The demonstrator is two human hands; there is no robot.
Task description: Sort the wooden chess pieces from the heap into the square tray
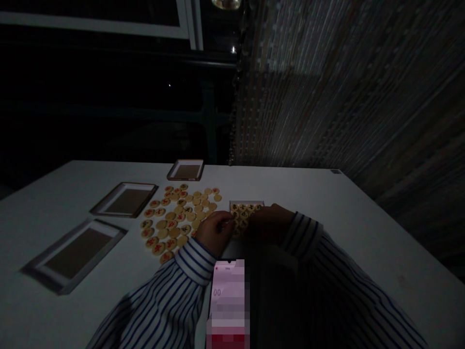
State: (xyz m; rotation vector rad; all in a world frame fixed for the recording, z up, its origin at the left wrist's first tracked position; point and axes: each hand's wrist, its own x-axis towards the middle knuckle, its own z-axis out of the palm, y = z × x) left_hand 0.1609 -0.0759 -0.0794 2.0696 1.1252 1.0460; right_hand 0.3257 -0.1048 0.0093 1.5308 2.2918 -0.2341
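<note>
A small open box (247, 202) holds rows of round Chinese chess pieces (242, 214) with dark characters. My left hand (216, 232) is at the box's left edge, its fingers curled into a pinch; what they hold, if anything, is too dark to make out. Over the right part of the box lies my right hand (272, 220), in deep shadow, and its fingers do not show clearly. Left of my hands, many loose chess pieces (170, 224) are spread on the white table (363, 261). Some have red characters, some dark ones, and others show a plain side.
Three shallow box parts lie on the left: one near (53, 278), one further back (101, 208), and one at the far side (170, 173). A lit phone (228, 291) is close in front of me. Beyond the table's right edge hangs a bead curtain (290, 97).
</note>
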